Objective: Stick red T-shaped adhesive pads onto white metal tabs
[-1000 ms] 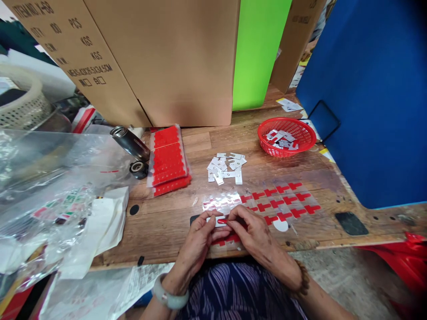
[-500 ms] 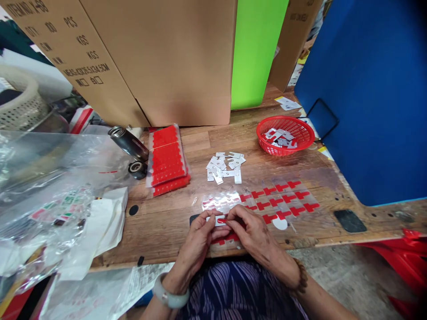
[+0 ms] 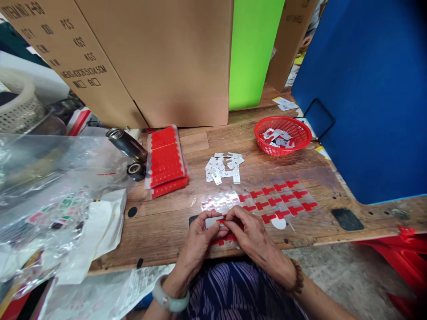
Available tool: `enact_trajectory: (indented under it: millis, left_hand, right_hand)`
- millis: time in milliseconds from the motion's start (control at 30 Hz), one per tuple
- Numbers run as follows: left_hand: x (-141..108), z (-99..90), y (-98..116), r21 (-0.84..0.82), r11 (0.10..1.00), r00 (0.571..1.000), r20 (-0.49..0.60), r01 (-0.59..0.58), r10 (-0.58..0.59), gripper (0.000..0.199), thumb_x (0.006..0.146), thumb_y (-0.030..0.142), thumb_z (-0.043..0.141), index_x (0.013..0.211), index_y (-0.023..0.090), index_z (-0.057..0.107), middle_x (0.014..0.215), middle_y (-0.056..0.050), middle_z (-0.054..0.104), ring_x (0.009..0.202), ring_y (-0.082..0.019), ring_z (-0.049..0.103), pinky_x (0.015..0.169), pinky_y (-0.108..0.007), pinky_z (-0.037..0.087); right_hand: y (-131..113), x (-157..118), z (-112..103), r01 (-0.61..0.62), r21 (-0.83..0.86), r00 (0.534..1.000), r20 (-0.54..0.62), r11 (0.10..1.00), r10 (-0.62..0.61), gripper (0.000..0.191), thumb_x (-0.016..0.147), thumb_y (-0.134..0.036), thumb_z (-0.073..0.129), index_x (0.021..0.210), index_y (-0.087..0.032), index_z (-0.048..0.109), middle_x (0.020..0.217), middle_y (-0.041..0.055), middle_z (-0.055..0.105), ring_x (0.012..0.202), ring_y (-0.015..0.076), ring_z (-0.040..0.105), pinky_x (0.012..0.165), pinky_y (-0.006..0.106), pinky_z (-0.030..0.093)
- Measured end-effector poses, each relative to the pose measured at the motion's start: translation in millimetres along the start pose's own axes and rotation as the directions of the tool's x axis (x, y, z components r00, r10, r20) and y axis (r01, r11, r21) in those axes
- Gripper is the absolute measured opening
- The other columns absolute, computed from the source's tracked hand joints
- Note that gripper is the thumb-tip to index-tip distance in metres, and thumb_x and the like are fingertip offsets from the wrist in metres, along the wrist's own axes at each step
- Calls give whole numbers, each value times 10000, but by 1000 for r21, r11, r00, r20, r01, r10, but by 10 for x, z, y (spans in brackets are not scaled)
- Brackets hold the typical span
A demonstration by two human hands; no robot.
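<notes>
My left hand is closed around a small flat white plate, its thumb lying along the near edge. At the plate's right end sits a red sticker, which the fingertips of my right hand pinch or press; the fingers partly hide it. Both hands are just above the table, over a clear sheet of red T-shaped stickers that extends to the right. Beyond the hands lies a loose pile of notched white plates.
A red plastic basket with more plates stands at the back right. Bundled red sticker sheets lie left of the pile, beside a dark flask. Plastic bags cover the left side. Cardboard and a blue panel rise behind.
My left thumb has moved up against the red sticker at the plate's right end, and my right fingertips have shifted slightly over it. The view has shifted a little.
</notes>
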State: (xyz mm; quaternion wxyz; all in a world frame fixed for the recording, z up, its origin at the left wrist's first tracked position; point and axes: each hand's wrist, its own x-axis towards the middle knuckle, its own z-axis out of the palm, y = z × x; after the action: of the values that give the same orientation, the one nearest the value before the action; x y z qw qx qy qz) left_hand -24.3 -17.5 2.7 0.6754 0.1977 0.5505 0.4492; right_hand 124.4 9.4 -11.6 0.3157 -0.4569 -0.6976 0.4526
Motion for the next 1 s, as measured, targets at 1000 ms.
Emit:
enact_trajectory:
  millis: [1000]
  left_hand:
    - [-14,13,27,-47,999,1000,-17,11,-12,396,681,211,763,991,125,531,709,-75,727,653,-155,707,691,-217,548]
  right_hand:
    - [-64,-2,58,-89,-72,995,-42,993,86,120,866,-108,432,807,-201,480,794,2,560,749,153,529,669,268,393]
